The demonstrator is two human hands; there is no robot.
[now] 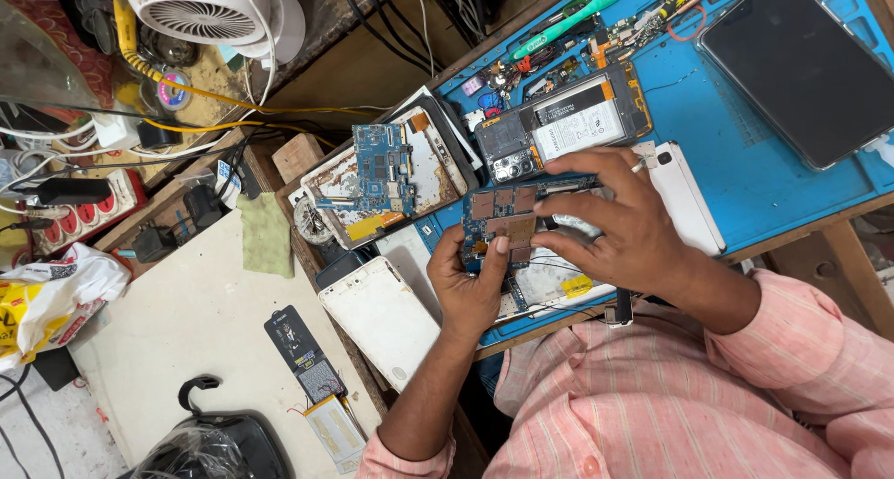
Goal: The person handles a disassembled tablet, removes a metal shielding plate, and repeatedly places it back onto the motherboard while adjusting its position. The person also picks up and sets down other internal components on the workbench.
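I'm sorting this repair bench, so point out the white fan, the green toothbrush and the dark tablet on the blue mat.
white fan (pixel 191 15), head view, on its round front grille.
green toothbrush (pixel 568 20), head view, mid-handle.
dark tablet (pixel 803 65), head view, centre of its black screen.

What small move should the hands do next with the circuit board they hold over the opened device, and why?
Probably lift the circuit board slightly and straight up. The left hand pinches its near edge with the thumb on top, the right hand steadies the far side, and thin wires run over the opened device just beneath, so a sideways pull may snag them.
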